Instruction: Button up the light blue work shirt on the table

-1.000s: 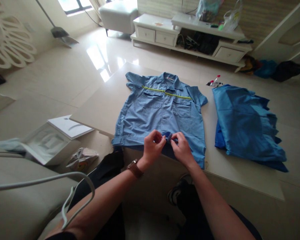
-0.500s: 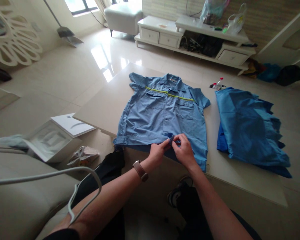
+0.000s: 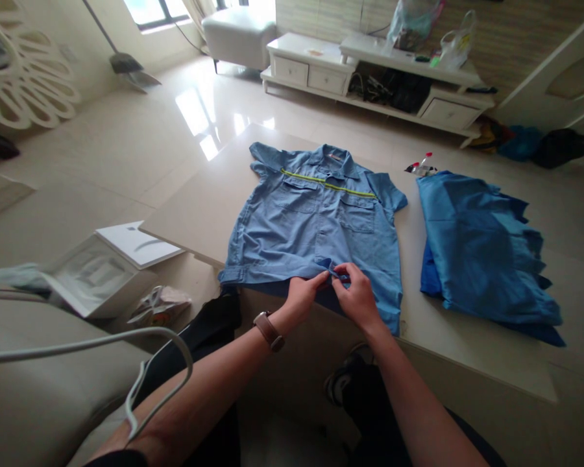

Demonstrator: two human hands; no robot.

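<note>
A light-blue short-sleeved work shirt [image 3: 311,233] with a yellow reflective stripe across the chest lies face up and spread flat on a cream table [image 3: 197,211]. Its lower front edge is turned up, with darker fabric showing beneath. My left hand [image 3: 300,299] and my right hand [image 3: 357,297] meet near the middle of that edge, and the fingertips of both pinch a small fold of cloth. A brown-strapped watch [image 3: 268,331] sits on my left wrist.
A stack of folded blue garments [image 3: 481,250] lies to the right of the shirt, with a small bottle [image 3: 421,169] behind it. A white cord [image 3: 126,340] loops over my left forearm. A sofa [image 3: 39,389] fills the lower left, beside an open white box [image 3: 95,275].
My hands have moved slightly apart and lower along the shirt edge. The small dark-blue fold between them has flattened into the turned-up hem.
</note>
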